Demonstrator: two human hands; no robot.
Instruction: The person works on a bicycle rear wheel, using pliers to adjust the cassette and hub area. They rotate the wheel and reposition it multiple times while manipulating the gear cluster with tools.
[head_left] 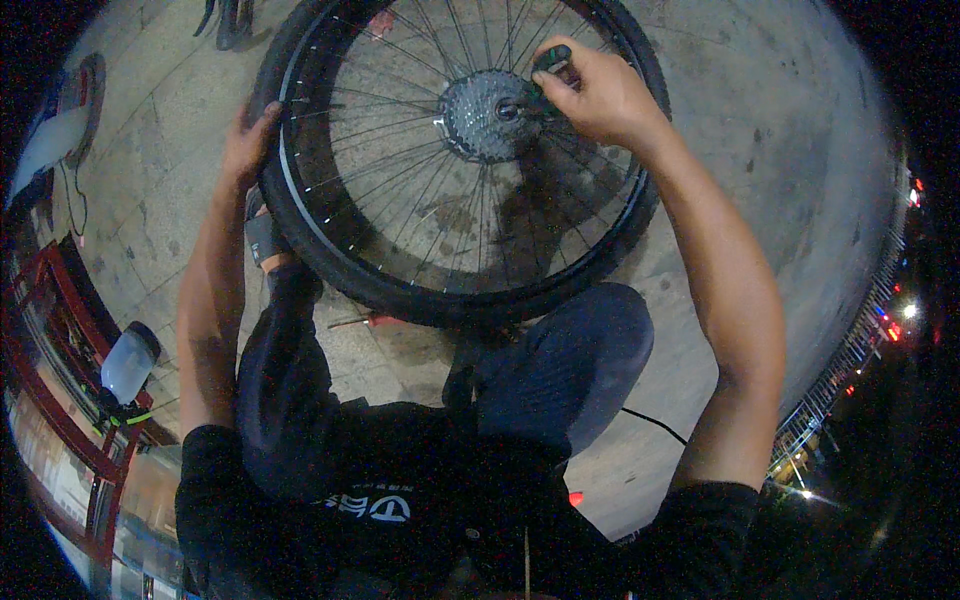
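Observation:
A bicycle wheel [466, 308] with a black tyre and thin spokes is in front of me, its cassette side facing up. My left hand [250, 146] grips the tyre at its left edge, the thumb on the sidewall and the other fingers mostly hidden. At the hub, my right hand [597, 92] is closed around a tool with a dark, greenish handle [553, 62]. The tool's lower end is in shadow beside the hub axle [508, 110], and I cannot tell whether it touches it. The round, toothed cassette [470, 118] surrounds the axle.
My bent knees [570, 360] are just below the wheel. A thin red-tipped item [378, 321] lies on the paved floor [150, 200] near the tyre. At left stand a red-framed cabinet [75, 400] and a pale translucent container [130, 362]. A black cable [655, 424] runs at lower right.

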